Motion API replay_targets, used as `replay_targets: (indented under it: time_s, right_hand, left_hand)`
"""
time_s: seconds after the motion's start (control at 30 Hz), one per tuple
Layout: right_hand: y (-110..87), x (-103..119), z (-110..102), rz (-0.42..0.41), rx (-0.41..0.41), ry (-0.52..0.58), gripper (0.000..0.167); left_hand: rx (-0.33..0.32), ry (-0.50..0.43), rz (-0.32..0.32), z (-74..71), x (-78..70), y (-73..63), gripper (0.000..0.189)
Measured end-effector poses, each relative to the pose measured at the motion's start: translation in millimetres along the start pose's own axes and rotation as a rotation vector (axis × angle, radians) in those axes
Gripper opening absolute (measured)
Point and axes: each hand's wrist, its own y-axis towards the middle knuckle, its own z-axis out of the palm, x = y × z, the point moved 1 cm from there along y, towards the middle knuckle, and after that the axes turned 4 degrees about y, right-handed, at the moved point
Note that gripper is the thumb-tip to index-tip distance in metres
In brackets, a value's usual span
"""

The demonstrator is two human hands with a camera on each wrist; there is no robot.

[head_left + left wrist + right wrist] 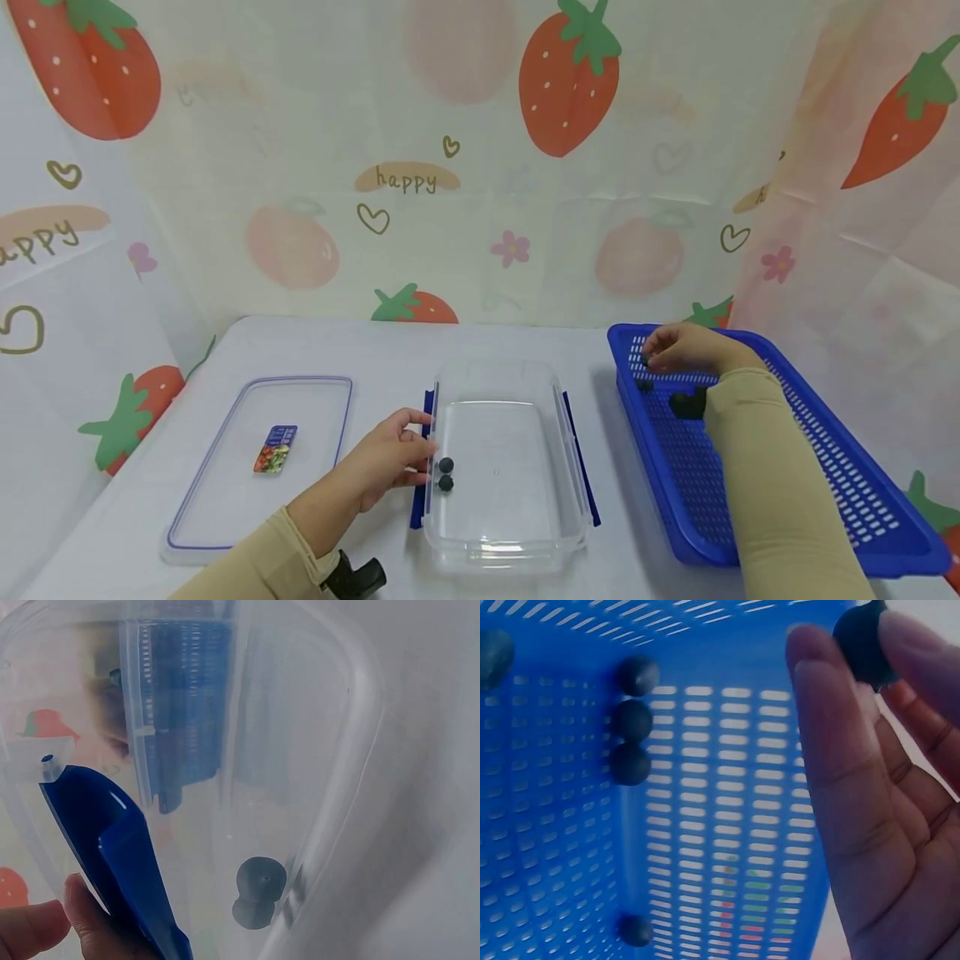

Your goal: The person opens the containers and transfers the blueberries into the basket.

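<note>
My right hand (693, 348) is over the far left part of the blue basket (626, 433), pinching a dark blueberry (861, 643) between thumb and fingers. More blueberries (632, 720) lie along the basket's inner edge. My left hand (390, 458) is at the left side of a clear plastic container (498, 533), its fingers touching the blue side latch (124, 847). Inside the container, two blueberries (446, 473) lie side by side near the left wall.
A clear lid (217, 500) with a blue seal lies flat at the left, a colourful label (276, 448) on it. Another blue latch (582, 458) hangs from the container's right side. Strawberry-print cloth (495, 208) stands behind the white table (375, 350).
</note>
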Motion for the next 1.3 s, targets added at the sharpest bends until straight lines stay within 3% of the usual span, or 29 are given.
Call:
replay_targets:
  time_s: [0.2,0.4,0.63,0.9,1.2,1.3]
  right_hand:
    - [-1.8,-7.6,0.6,0.058,-0.017,-0.066,0.02]
    - [-4.8,-17.3,-1.9,0.116,-0.015,0.027,0.021]
    - [-7.3,-14.5,-6.0,0.061,-0.01,0.074,0.028]
    - [-1.7,28.5,9.4,-0.064,-0.007,0.054,0.035]
    - [19.9,86.8,54.9,-0.129,0.036,-0.1,0.028]
    - [29.2,98.5,73.7,-0.142,0.075,-0.091,0.027]
  left_hand:
    - [-0.003,-0.007,-0.001,-0.1,0.9,0.2,0.038]
    - [-0.002,-0.011,-0.002,-0.2,0.3,-0.5,0.039]
    - [-0.003,-0.016,-0.001,-0.4,0.0,-0.8,0.038]
    - [-0.008,-0.018,0.004,-0.4,1.3,-0.1,0.039]
    - [-0.008,-0.005,0.007,-0.8,2.0,1.0,0.039]
    - [-0.012,0.001,0.006,-0.6,2.3,1.2,0.039]
